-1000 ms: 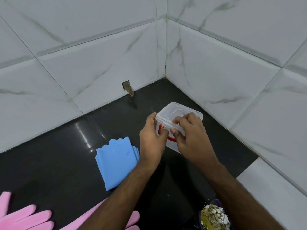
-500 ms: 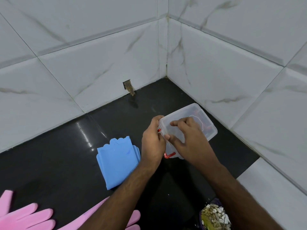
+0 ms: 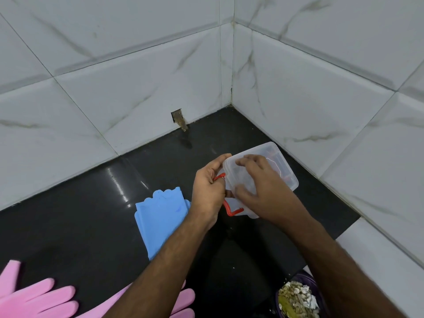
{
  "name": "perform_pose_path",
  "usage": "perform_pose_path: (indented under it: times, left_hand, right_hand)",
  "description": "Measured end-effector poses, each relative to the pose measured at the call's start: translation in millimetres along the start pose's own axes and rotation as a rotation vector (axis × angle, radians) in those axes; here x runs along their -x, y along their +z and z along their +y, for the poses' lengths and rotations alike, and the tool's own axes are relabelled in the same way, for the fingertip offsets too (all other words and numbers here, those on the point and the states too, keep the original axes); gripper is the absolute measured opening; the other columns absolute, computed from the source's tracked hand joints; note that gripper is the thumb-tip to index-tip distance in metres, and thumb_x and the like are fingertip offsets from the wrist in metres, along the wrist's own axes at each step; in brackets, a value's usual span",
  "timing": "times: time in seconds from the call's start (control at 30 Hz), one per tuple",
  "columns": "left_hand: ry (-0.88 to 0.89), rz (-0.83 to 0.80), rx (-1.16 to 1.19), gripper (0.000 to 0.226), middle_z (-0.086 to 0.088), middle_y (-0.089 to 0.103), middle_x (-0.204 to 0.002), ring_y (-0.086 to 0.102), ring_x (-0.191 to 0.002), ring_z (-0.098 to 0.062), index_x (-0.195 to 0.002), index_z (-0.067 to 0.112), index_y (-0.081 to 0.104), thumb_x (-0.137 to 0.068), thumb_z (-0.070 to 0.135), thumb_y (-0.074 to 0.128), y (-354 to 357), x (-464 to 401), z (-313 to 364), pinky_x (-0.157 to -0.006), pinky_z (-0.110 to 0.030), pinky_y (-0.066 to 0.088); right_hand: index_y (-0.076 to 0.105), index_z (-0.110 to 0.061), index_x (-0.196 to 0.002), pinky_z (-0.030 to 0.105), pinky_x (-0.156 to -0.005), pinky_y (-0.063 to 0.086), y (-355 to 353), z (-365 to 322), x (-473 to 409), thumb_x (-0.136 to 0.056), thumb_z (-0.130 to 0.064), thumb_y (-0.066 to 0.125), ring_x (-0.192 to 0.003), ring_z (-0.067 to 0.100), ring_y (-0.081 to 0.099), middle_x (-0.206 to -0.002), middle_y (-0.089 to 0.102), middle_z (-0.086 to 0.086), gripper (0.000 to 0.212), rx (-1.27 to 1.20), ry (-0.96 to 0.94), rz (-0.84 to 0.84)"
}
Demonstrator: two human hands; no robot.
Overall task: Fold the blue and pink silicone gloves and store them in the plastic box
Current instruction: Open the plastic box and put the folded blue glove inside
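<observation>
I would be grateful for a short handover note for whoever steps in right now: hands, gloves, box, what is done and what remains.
Left hand: fingers at the red latch on the near side of the plastic box.
Right hand: spread on the box's clear lid, holding it; the box is tilted.
Blue glove: folded, flat on the black counter, left of the box.
Pink gloves: unfolded, at the near left edge.
Done: blue folded.
Left: open the box, fold the pink, store both, close.
</observation>
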State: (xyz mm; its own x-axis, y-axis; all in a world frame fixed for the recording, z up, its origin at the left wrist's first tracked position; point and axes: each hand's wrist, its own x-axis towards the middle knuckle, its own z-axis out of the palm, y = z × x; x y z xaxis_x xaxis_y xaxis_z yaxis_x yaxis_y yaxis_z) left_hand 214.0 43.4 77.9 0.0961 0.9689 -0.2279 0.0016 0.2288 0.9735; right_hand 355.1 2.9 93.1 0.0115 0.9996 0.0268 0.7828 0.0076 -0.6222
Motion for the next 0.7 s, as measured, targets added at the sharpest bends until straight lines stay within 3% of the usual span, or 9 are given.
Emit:
perform_pose_path:
  times: [0.13, 0.27, 0.43, 0.57, 0.7]
  left_hand:
    - [0.068, 0.084, -0.101, 0.043, 0.005, 0.070, -0.130, 0.067, -0.119, -0.018, -0.128, 0.027, 0.070, -0.099, -0.002, 0.058, 4.5, 4.5, 2.0, -0.099, -0.053, 0.058]
    - [0.079, 0.120, -0.122, 0.046, 0.007, 0.067, -0.134, 0.067, -0.117, -0.015, -0.132, 0.028, 0.066, -0.100, -0.004, 0.056, 4.3, 3.7, 9.1, -0.098, -0.047, 0.059]
    - [0.121, 0.097, -0.219, 0.048, 0.007, 0.064, -0.138, 0.064, -0.120, -0.013, -0.140, 0.027, 0.062, -0.100, -0.001, 0.057, 6.4, 0.5, 14.2, -0.104, -0.042, 0.056]
    - [0.266, 0.133, -0.390, 0.048, 0.008, 0.059, -0.141, 0.056, -0.117, -0.004, -0.142, 0.026, 0.060, -0.101, 0.002, 0.057, 8.9, -1.6, 16.3, -0.101, -0.020, 0.047]
    - [0.389, 0.144, -0.486, 0.046, 0.004, 0.060, -0.141, 0.052, -0.121, -0.002, -0.140, 0.020, 0.063, -0.100, -0.002, 0.057, 10.1, -6.0, 18.1, -0.086, 0.008, 0.035]
  right_hand:
    - [0.048, -0.024, -0.143, 0.034, -0.107, 0.044, -6.1, -5.2, -4.3, -0.102, -0.029, 0.056, -0.124, 0.014, 0.055, -0.148, 0.050, -0.003, 0.042, 0.096, 0.000, 0.020]
    - [0.044, -0.022, -0.151, 0.042, -0.109, 0.046, -7.4, -12.6, 1.2, -0.099, -0.048, 0.056, -0.131, 0.017, 0.053, -0.153, 0.048, -0.002, 0.059, 0.025, -0.027, -0.003]
    - [0.044, -0.020, -0.149, 0.039, -0.105, 0.049, -8.2, -18.1, 0.4, -0.098, -0.046, 0.059, -0.124, 0.018, 0.059, -0.146, 0.055, 0.000, 0.058, 0.108, 0.006, 0.053]
    - [0.045, -0.017, -0.150, 0.040, -0.103, 0.050, -9.5, -23.9, -1.2, -0.100, -0.044, 0.057, -0.123, 0.020, 0.062, -0.144, 0.059, 0.002, 0.058, 0.154, 0.000, 0.100]
    - [0.049, -0.017, -0.149, 0.045, -0.107, 0.051, -9.5, -23.6, -2.7, -0.097, -0.045, 0.063, -0.124, 0.021, 0.063, -0.142, 0.061, 0.003, 0.060, 0.087, 0.012, 0.131]
